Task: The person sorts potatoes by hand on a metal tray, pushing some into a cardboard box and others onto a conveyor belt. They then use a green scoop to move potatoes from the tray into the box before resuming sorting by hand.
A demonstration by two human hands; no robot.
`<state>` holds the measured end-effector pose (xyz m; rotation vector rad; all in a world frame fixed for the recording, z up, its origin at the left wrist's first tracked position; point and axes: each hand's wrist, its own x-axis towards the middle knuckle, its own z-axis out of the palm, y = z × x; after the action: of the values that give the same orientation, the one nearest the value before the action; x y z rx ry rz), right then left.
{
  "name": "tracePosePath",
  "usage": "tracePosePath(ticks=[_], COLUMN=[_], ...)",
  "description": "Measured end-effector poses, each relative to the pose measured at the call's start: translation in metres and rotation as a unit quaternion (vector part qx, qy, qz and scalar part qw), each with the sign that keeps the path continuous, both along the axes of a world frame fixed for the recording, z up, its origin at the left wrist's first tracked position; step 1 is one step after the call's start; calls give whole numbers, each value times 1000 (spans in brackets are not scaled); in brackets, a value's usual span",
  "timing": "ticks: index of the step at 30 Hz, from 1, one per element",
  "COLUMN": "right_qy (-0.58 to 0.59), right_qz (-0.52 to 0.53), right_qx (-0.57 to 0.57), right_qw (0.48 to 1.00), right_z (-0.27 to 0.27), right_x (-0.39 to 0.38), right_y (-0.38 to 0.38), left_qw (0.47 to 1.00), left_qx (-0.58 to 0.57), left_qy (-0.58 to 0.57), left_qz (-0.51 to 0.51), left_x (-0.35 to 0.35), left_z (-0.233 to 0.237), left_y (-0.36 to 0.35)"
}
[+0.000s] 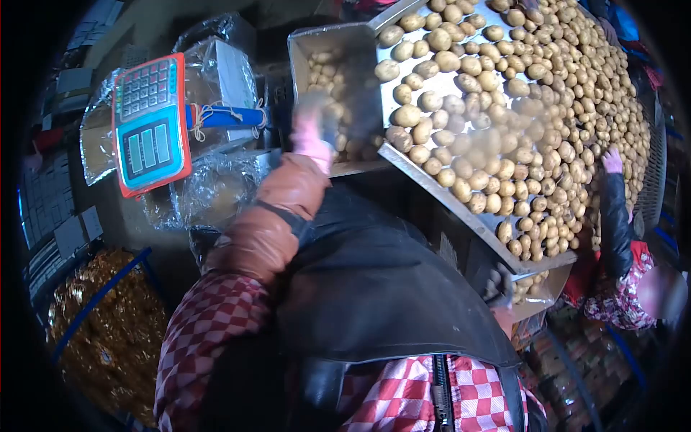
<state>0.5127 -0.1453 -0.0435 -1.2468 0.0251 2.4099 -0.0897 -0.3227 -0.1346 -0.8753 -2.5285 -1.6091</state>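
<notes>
My left hand point(313, 133), in a pink glove with a dark patch, is over the near left part of an open cardboard box point(335, 39). Small potatoes point(325, 72) lie in that box. Motion blurs the fingers, so I cannot make out their pose or anything in them. Low on the right, a dark and pink gloved hand that appears to be my right hand point(500, 295) is beside the sorting table's point(468, 205) lower edge. It is close to a second box point(536, 306) holding potatoes; its fingers are blurred and partly shadowed. Many potatoes point(554, 144) are spread across the metal table.
An orange-framed scale display point(151, 122) on a blue post stands at left, beside plastic-wrapped boxes point(234, 75). A large brown sack point(108, 331) stands lower left. At right, a co-worker's pink-gloved hand point(612, 160) reaches over the potatoes.
</notes>
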Motion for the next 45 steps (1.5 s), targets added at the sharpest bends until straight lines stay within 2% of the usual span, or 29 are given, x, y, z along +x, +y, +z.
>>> tracePosePath(ticks=[1,2,3,4,5,6,7,8,9,10,12,13,15,16,17,19,21,23,25,27,29,30,31,33,35,37,40,45], right_qy=[-303,-268,-323,-304,-267,-247,-389,-471,-594,-605,-595,-585,-556,-537,-516,-470,-418,-369,-341,-331,-333,-346,-358,-372,-375,-369,-363,-351], right_qz=[209,232,318,357,399,388,548,556,502,497,495,491,485,483,481,473,471,472,468,464,462,466,464,464,462,466,464,467], right_qx=[94,5,-42,14,186,249,224,441,571,577,604,624,661,680,698,736,767,789,804,812,819,814,810,798,793,790,787,783], right_qw=[925,935,891,883,857,852,705,524,262,231,188,168,139,128,120,120,126,135,137,123,74,34,-19,-95,-132,-154,-181,-211], right_z=[-4,15,7,-19,-75,-98,-112,-184,-255,-203,-166,-159,-158,-160,-164,-175,-185,-193,-197,-192,-184,-181,-173,-152,-142,-133,-125,-120], right_x=[-44,-120,-170,-185,-170,-197,-230,-221,-210,-237,-271,-283,-315,-332,-348,-396,-437,-477,-495,-489,-458,-439,-417,-384,-374,-366,-365,-363], right_y=[-7,-23,-30,-41,-48,-53,-42,-45,-48,-48,-46,-45,-45,-47,-52,-70,-93,-112,-123,-115,-94,-79,-66,-47,-46,-50,-50,-50], left_qw=[990,992,985,966,940,906,864,838,810,800,769,768,723,718,687,758,779,749,728,741,764,765,787,798,718,762,767,769], left_qx=[-91,-115,-130,-204,-276,-345,-392,-428,-462,-476,-519,-519,-599,-607,-633,-572,-565,-600,-638,-637,-616,-620,-589,-538,-643,-573,-579,-554], left_qy=[103,-8,-96,-146,-192,-244,-315,-338,-360,-363,-369,-370,-298,-288,-274,-308,-266,-262,-239,-185,-76,-125,-114,-195,-225,-276,-259,-314], left_qz=[41,51,61,56,49,40,32,11,-9,-35,-57,-56,-171,-182,-230,-55,-65,-104,-77,-107,-177,-122,-144,-192,-140,-122,-99,-52], left_x=[-26,-43,-50,-53,-56,-57,-61,-61,-61,-63,-68,-72,-87,-95,-104,-110,-127,-149,-158,-137,-95,-72,-55,-39,-60,-74,-77,-77], left_z=[-20,-44,-62,-58,-49,-50,-49,-25,-5,-13,-43,-39,-9,-5,-4,-57,-58,-60,-50,-40,-23,16,29,47,16,-8,-30,-51], left_y=[-33,-57,-77,-83,-84,-85,-79,-66,-54,-51,-43,-40,-33,-37,-43,-62,-79,-83,-69,-58,-31,-2,3,11,2,-28,-43,-62])
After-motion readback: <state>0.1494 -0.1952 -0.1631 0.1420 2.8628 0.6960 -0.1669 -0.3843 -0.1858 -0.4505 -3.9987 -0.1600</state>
